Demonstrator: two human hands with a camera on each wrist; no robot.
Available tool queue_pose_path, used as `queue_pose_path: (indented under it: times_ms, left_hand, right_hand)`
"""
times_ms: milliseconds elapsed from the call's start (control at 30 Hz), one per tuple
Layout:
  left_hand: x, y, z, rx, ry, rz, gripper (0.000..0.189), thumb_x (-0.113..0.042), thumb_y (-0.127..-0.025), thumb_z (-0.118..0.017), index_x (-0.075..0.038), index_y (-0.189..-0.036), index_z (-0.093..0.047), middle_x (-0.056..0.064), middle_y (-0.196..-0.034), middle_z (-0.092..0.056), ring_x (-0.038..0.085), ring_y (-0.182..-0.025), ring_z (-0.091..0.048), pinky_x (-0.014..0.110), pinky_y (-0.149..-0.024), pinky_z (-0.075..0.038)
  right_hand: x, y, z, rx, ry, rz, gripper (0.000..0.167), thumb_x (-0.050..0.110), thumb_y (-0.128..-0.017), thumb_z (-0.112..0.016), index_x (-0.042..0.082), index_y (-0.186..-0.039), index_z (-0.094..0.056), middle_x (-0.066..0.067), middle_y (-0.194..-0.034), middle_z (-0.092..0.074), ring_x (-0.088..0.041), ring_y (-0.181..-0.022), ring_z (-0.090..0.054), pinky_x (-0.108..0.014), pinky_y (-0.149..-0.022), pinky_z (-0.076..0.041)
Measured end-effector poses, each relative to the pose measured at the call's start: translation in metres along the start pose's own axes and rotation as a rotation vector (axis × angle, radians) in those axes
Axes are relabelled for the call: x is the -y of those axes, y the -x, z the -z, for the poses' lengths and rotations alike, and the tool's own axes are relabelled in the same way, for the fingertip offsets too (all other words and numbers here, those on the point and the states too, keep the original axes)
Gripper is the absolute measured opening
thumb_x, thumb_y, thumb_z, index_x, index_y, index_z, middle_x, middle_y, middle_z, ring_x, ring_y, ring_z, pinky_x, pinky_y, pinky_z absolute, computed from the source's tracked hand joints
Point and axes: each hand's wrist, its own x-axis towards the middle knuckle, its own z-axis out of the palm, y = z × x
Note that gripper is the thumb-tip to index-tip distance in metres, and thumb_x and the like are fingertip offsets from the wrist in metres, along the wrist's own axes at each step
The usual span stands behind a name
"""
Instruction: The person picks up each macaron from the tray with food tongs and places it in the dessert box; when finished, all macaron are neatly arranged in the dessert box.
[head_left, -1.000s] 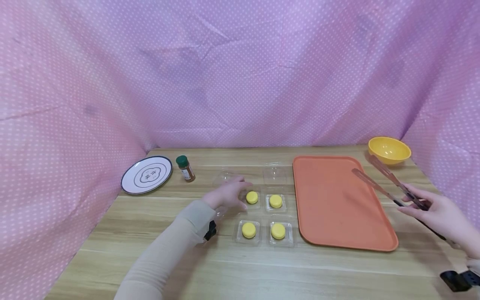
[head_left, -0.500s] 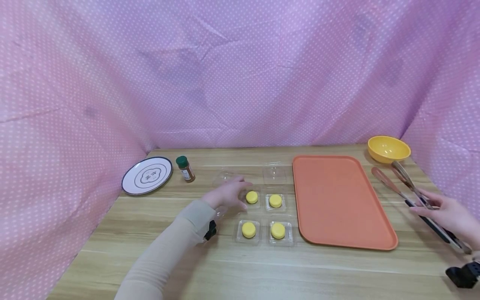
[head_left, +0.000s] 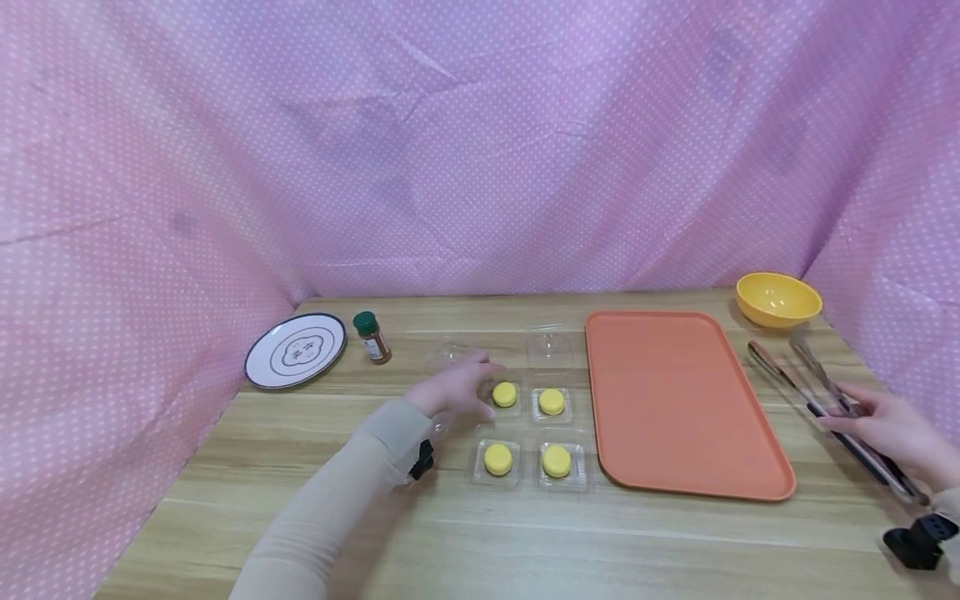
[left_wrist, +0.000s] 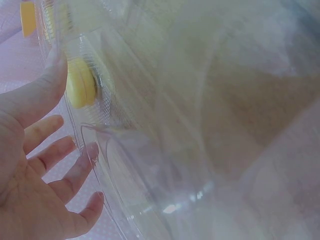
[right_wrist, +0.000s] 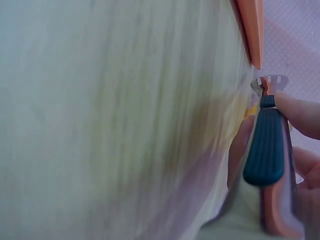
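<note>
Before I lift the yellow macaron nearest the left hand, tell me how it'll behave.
The yellow macaron is small, so probably light. Its round edge could let it roll if tipped on its side. Pushed, it may meet the walls of its clear box.

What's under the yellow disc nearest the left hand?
A clear box shows around the disc, beside the left hand. The spot directly beneath the disc is covered, so it can't be seen.

The right hand has carried the tongs outward, farther from the left hand. Ahead of that right hand, the tips, which a second ago overlapped the orange tray on its inner side, now show beyond the tray's edge, nearer side of the yellow bowl.
</note>
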Motion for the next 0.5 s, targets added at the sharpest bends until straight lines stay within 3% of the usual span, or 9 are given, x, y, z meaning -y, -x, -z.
queue_pose_path:
  times_ms: [233,400,500]
  left_hand:
    - [-0.0002,-0.0007,0.0002,0.016,0.001,0.016,0.078,-0.016,-0.073,-0.08,-0.008,-0.141,-0.043,0.007,-0.119,-0.048,0.019,-0.105,-0.049,0.036,-0.098,-0.044]
    - [-0.0007,-0.0005,0.0008,0.009,-0.01,0.006,0.078,-0.016,-0.073,-0.081,-0.007,-0.141,-0.043,0.008,-0.118,-0.049,0.02,-0.104,-0.049,0.036,-0.097,-0.044]
    - [-0.0007,-0.0002,0.0009,0.008,-0.018,0.002,0.078,-0.017,-0.073,-0.081,-0.008,-0.141,-0.043,0.008,-0.118,-0.049,0.019,-0.103,-0.049,0.035,-0.096,-0.044]
  right_hand:
    - [0.0039,-0.0024,-0.0042,0.037,-0.003,-0.01,0.074,0.013,-0.087,-0.066,-0.024,-0.133,-0.021,-0.008,-0.08,-0.065,0.011,-0.064,-0.042,-0.014,-0.053,-0.04]
    - [0.0042,-0.0029,-0.0085,-0.019,0.035,0.039,0.066,0.011,-0.083,-0.07,-0.022,-0.129,-0.036,0.01,-0.071,-0.058,0.008,-0.061,-0.041,-0.017,-0.05,-0.041]
    - [0.0034,-0.0028,-0.0103,-0.022,0.013,0.024,0.064,0.012,-0.084,-0.07,-0.022,-0.128,-0.038,0.013,-0.07,-0.055,0.008,-0.061,-0.042,-0.018,-0.05,-0.042]
